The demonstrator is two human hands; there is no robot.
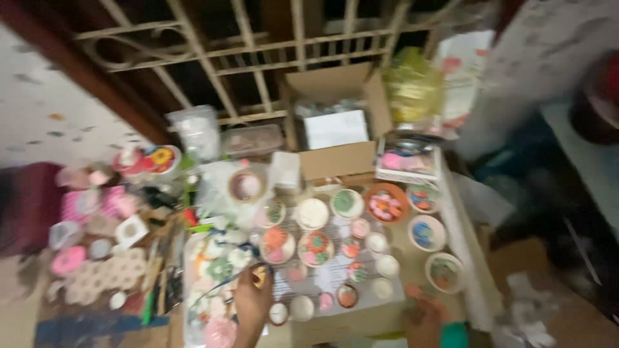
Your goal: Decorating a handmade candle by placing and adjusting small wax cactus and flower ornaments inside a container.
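Head view: low worktop (412, 258), pale, crowded from edge to edge; behind its far edge a cream metal grille (258, 58) over a dark opening; speckled white wall at left; open cardboard box (335, 129) at the far edge, white packet inside; yellow-green bag (412, 87) beside it toward the far right corner. Centre: wire rack (329, 264) carrying small painted round dishes, one red-and-green dish (316, 248) at its middle; larger bowls along the right edge, an orange bowl (385, 203) among them. Left part: pink moulds, tape roll (246, 185), brushes, all smeared. Left hand (253, 303) at the near edge, closed around a thin dark tool (222, 287) slanting left, fingertips beside a small yellow piece. Right hand (422, 322) at the near right corner, cut off by the frame, green cuff; its grip cannot be told. Whole picture motion-blurred; patterns illegible.
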